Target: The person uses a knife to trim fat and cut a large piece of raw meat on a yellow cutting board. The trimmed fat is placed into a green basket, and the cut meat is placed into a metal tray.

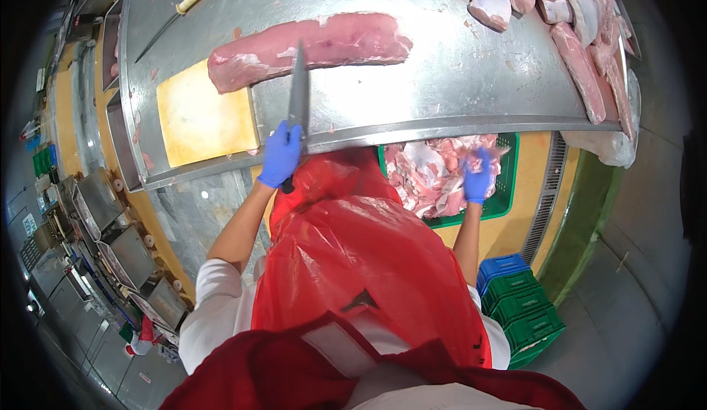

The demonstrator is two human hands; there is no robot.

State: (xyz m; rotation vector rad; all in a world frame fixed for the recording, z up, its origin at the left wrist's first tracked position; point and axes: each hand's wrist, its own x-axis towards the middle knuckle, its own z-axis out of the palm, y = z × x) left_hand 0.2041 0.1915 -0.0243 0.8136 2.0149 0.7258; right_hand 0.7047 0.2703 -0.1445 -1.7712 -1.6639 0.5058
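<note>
My left hand (282, 156), in a blue glove, is closed round the dark handle of a knife (297, 93). The blade points away from me, over the table edge, and its tip overlaps a long pink piece of meat (331, 40). The meat's left end rests on a yellowed cutting board (205, 119); the rest lies on the steel table (383, 100). Over a green crate (504, 181) of meat trimmings (427, 178) below the table edge is my blue-gloved right hand (477, 180). Motion smears its fingers and the pinkish scraps by them, so its grip is unclear.
A pile of meat pieces (582, 12) fills the table's far right corner. Another knife with a pale handle (190, 1) lies far left. Stacked green crates (524, 310) stand on the floor near right. Steel trays (124, 141) flank the table's left side.
</note>
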